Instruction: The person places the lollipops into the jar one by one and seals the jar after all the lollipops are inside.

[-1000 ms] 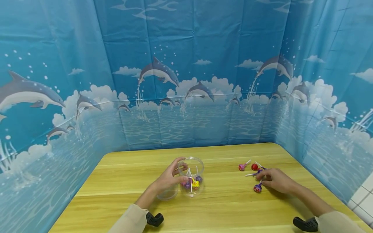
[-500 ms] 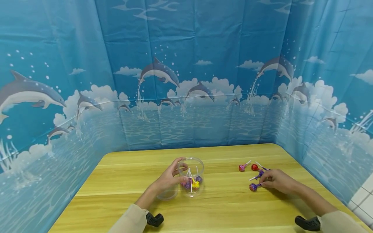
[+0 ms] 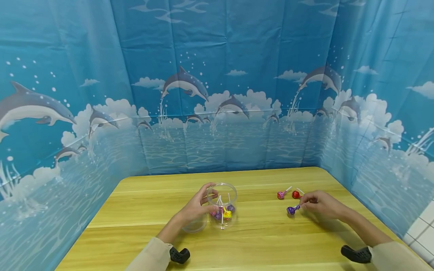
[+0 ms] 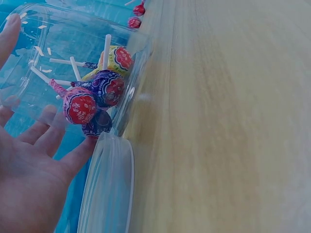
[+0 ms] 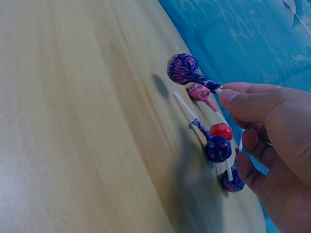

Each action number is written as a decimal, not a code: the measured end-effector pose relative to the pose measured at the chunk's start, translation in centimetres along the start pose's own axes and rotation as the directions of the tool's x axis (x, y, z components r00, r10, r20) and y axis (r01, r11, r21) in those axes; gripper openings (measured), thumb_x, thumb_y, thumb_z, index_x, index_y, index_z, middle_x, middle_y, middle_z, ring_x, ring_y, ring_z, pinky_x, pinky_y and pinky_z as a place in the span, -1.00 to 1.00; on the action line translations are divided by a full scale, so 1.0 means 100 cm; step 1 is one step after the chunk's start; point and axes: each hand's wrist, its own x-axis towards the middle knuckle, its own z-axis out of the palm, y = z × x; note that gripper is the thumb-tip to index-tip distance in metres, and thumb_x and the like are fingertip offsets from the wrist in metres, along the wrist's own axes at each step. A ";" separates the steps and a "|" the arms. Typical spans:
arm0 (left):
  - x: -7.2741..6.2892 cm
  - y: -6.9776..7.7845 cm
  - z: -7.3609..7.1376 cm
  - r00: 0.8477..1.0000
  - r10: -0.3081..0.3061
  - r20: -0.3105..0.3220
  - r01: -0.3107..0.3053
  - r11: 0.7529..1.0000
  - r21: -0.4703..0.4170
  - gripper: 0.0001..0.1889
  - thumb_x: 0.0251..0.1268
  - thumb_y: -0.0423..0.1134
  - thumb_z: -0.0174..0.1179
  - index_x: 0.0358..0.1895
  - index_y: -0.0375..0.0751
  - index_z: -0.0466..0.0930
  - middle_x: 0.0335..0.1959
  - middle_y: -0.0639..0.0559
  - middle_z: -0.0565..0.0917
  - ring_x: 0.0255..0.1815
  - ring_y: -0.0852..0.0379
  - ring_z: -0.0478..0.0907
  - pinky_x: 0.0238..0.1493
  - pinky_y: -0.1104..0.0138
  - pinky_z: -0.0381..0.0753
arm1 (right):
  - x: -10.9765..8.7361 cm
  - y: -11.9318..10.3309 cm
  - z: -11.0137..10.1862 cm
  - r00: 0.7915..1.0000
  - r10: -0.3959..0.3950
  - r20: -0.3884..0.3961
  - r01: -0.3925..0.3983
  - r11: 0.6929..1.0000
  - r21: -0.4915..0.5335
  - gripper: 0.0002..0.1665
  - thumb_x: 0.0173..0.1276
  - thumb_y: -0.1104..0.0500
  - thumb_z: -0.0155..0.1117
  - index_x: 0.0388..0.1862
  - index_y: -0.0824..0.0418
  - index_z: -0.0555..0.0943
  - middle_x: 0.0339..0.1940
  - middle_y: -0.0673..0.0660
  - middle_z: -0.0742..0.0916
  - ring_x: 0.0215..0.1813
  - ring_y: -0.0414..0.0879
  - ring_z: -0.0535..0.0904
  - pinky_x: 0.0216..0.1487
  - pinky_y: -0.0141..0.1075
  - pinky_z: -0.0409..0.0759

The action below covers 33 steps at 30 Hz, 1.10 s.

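My left hand [image 3: 194, 209] holds a clear plastic jar [image 3: 234, 191], thumb in front and fingers around its far side. Inside the jar lie several wrapped lollipops, among them a yellow one [image 4: 120, 59], a pink one [image 4: 79, 106] and a purple one [image 4: 108, 87]. Between thumb and index finger, my right hand [image 3: 320, 205] pinches the stick of a purple lollipop [image 5: 182, 69], its head pointing left above the table. Below and beyond that hand are a pink lollipop [image 3: 280, 195], a red lollipop [image 3: 296, 194] and two purple lollipops [image 5: 217, 148], partly hidden in the head view.
A clear round lid [image 3: 194, 226] lies beside the jar, near the left wrist. The yellow wooden table [image 3: 257, 241] meets a blue dolphin-print curtain [image 3: 217, 146] at the back and sides. Black wrist devices [image 3: 179, 256] sit on both forearms.
My right hand has taken a purple lollipop by its stick and raised it slightly, its head swinging up and left. My left hand and the jar have stayed in place.
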 end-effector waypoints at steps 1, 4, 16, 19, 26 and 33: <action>0.000 0.000 0.000 1.000 0.002 0.001 -0.002 1.000 -0.001 -0.23 0.53 -0.20 0.26 0.65 -0.09 0.04 0.42 -0.27 0.36 0.51 -0.23 0.29 0.42 -0.06 0.37 | 0.001 -0.001 -0.001 1.000 0.000 -0.003 0.000 1.000 0.005 -0.86 0.53 0.39 0.24 -0.18 0.26 0.72 -0.26 0.12 0.75 -0.33 -0.20 0.53 -0.34 -0.31 0.57; 0.000 -0.001 -0.001 1.000 0.010 0.002 -0.010 1.000 -0.004 -0.22 0.53 -0.18 0.27 0.65 -0.09 0.04 0.42 -0.27 0.37 0.51 -0.22 0.30 0.43 -0.09 0.34 | 0.005 -0.005 -0.002 1.000 0.010 -0.023 -0.010 1.000 0.001 -0.87 0.54 0.37 0.23 -0.20 0.25 0.70 -0.32 0.11 0.72 -0.36 -0.20 0.50 -0.38 -0.30 0.53; 0.000 -0.001 -0.001 1.000 0.003 0.004 -0.003 1.000 0.004 -0.23 0.54 -0.22 0.25 0.65 -0.06 0.03 0.42 -0.26 0.35 0.52 -0.22 0.29 0.42 -0.06 0.38 | 0.022 -0.020 -0.007 0.994 0.095 -0.044 -0.096 0.995 -0.031 -0.87 0.56 0.27 0.25 -0.13 0.21 0.74 -0.21 0.11 0.75 -0.36 -0.23 0.46 -0.42 -0.30 0.49; 0.000 -0.002 -0.001 1.000 0.006 0.010 -0.006 1.000 0.001 -0.22 0.54 -0.20 0.25 0.65 -0.08 0.01 0.43 -0.26 0.35 0.53 -0.22 0.28 0.40 -0.05 0.40 | 0.027 -0.024 -0.007 0.993 0.111 -0.045 -0.113 0.993 -0.030 -0.86 0.57 0.24 0.25 -0.12 0.19 0.74 -0.21 0.07 0.74 -0.36 -0.19 0.47 -0.42 -0.29 0.48; 0.000 -0.001 -0.002 1.000 0.011 0.018 -0.011 1.000 -0.009 -0.20 0.53 -0.13 0.27 0.66 -0.09 0.01 0.42 -0.27 0.35 0.52 -0.21 0.28 0.40 -0.03 0.41 | 0.041 -0.037 -0.004 0.986 0.157 -0.050 -0.157 0.988 0.002 -0.84 0.58 0.21 0.25 -0.07 0.24 0.73 -0.36 0.00 0.70 -0.38 -0.08 0.55 -0.39 -0.22 0.56; -0.001 -0.001 -0.002 1.000 0.006 0.014 -0.006 1.000 -0.013 -0.22 0.53 -0.18 0.26 0.65 -0.09 0.03 0.41 -0.26 0.36 0.52 -0.23 0.29 0.39 -0.03 0.42 | 0.050 -0.041 -0.001 0.987 0.141 -0.072 -0.141 0.990 0.006 -0.82 0.56 0.18 0.28 -0.07 0.26 0.75 -0.34 0.05 0.71 -0.47 -0.10 0.52 -0.46 -0.26 0.52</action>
